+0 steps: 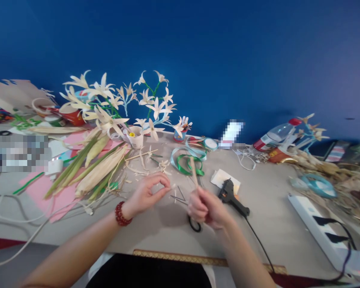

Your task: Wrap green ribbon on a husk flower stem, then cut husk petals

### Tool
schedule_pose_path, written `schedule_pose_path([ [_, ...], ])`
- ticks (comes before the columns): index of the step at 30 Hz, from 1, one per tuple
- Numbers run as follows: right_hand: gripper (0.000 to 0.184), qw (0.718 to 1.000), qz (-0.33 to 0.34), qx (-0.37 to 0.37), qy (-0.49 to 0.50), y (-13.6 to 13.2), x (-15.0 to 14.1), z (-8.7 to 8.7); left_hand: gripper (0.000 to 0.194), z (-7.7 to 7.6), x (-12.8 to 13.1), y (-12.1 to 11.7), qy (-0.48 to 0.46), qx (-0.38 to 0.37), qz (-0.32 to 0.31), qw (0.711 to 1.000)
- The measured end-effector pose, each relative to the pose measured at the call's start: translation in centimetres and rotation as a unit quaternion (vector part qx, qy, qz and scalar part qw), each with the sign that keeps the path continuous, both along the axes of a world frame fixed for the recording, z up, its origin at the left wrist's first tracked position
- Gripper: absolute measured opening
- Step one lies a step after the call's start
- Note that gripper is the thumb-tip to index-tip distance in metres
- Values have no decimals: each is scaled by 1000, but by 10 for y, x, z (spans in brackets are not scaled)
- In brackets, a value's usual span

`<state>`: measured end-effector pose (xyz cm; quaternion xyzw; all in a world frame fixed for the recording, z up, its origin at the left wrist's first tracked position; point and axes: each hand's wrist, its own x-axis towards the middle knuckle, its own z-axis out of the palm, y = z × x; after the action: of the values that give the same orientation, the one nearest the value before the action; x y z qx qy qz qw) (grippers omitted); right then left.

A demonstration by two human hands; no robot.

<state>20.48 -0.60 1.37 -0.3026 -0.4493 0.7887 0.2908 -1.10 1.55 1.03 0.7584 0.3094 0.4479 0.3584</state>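
Observation:
My right hand is closed in a fist around a narrow pale strip, which looks like dried corn husk and points up and away. Under this hand shows the black handle loop of scissors; the rest is mostly hidden. Thumb and forefinger of my left hand come together in a pinch, with a tiny whitish bit at their tips that I cannot make out. Thin dark wire pieces lie between the hands. Beyond them are green and light blue ribbon loops.
Corn husks lie on pink paper at left. White husk flowers stand in cups behind. A black glue gun rests right of my right hand, its cord running to the table edge. A power strip and plastic bottle are farther right.

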Motion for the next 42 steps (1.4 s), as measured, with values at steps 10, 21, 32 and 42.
schedule_pose_path([
  [10, 56, 942, -65, 231, -236, 0, -24, -12, 8, 0, 3, -5, 19, -3, 4, 1000],
  [21, 44, 817, -98, 342, -454, 23, 20, 2, 7, -2, -1, 2, -17, 45, 13, 999],
  [32, 27, 748, -88, 361, -550, 23, 21, 2, 24, -1, -14, -11, 61, 355, 35, 932],
  [42, 41, 998, -18, 41, -44, -4, -8, -4, 17, -2, -5, -19, 91, 437, 79, 892],
])
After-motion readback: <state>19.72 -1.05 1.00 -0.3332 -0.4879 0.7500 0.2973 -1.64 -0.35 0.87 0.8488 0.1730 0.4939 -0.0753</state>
